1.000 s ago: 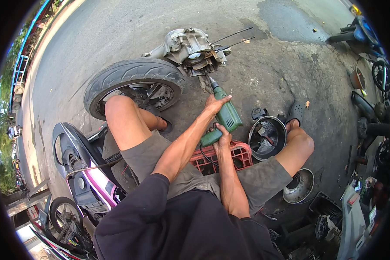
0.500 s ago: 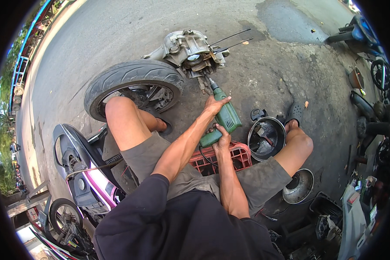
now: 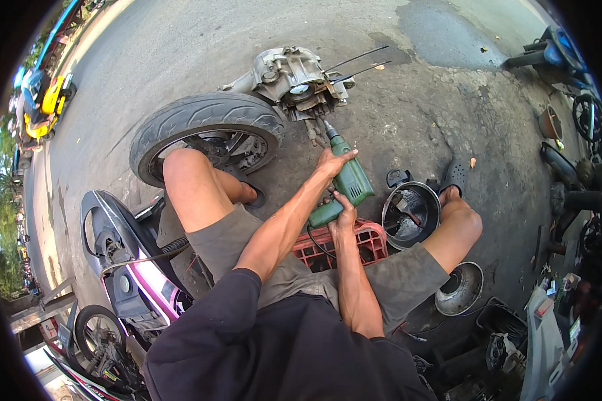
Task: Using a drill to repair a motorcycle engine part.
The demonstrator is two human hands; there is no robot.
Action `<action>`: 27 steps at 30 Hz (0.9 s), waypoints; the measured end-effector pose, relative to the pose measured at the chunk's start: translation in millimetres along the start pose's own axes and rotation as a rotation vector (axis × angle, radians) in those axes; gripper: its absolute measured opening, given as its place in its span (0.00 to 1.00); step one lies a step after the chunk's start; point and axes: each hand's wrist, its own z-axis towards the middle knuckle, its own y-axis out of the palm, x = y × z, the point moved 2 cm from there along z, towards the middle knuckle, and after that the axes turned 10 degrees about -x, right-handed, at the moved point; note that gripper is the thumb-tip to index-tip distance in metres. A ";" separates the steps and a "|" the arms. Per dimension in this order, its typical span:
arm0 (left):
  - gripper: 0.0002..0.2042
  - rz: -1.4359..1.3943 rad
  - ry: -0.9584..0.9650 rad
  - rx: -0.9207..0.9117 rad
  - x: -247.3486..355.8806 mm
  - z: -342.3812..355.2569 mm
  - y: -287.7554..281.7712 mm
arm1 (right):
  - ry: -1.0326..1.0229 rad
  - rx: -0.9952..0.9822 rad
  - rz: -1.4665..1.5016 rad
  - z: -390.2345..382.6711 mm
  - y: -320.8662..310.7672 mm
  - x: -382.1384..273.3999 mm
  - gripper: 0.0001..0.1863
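I sit on the ground with a green electric drill (image 3: 346, 179) in both hands. My left hand (image 3: 329, 165) wraps the top of the drill body. My right hand (image 3: 344, 215) grips its handle below. The drill's tip points up at a grey motorcycle engine block (image 3: 294, 77) lying on the asphalt, and meets its lower edge. Two long thin rods stick out of the engine to the right. A black tyre on its wheel (image 3: 204, 127) lies attached beside the engine, just beyond my left knee.
A red plastic crate (image 3: 368, 242) sits between my legs. A black round pan (image 3: 411, 214) with tools lies by my right knee, a metal bowl (image 3: 458, 289) below it. A pink and black scooter body (image 3: 124, 267) lies at left. Parts and scooters crowd the right edge.
Almost nothing has changed: both hands keep their hold on the drill, and its tip stays at the engine.
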 end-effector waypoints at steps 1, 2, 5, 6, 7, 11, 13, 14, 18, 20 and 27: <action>0.31 0.027 -0.028 0.005 2.0 -0.9 1.6 | -0.019 0.002 0.015 -0.4 1.3 -2.3 0.16; 0.32 0.055 -0.051 0.017 3.0 -1.1 -0.4 | -0.017 -0.002 0.015 1.0 -0.8 0.4 0.16; 0.31 0.019 -0.033 0.031 -6.6 7.0 -5.9 | 0.012 0.019 0.025 4.0 -6.1 8.1 0.15; 0.31 0.020 -0.034 0.031 -7.7 6.4 -6.8 | 0.012 0.026 0.004 4.1 -6.6 9.2 0.15; 0.30 -0.003 -0.024 0.017 -8.5 5.2 -8.3 | 0.012 0.031 -0.017 4.0 -6.7 10.3 0.15; 0.29 -0.019 -0.016 0.009 5.5 -13.0 -0.6 | 0.008 0.021 -0.026 0.6 -11.0 7.5 0.17; 0.29 -0.005 -0.022 -0.008 15.0 -23.9 3.0 | -0.021 0.018 -0.049 -6.9 -6.3 3.1 0.20; 0.29 0.008 -0.031 -0.024 17.4 -28.8 4.1 | -0.020 0.016 -0.051 -11.0 -3.6 1.4 0.20; 0.41 -0.029 -0.009 -0.128 24.0 -39.8 6.9 | -0.061 -0.008 -0.120 -25.9 7.5 -10.8 0.23; 0.39 -0.087 -0.082 -0.116 23.6 -41.5 10.8 | -0.065 -0.021 -0.121 -28.0 8.1 -14.6 0.23; 0.29 -0.219 0.061 -0.180 8.9 -18.2 7.8 | -0.036 -0.074 -0.225 -17.8 6.3 -22.4 0.18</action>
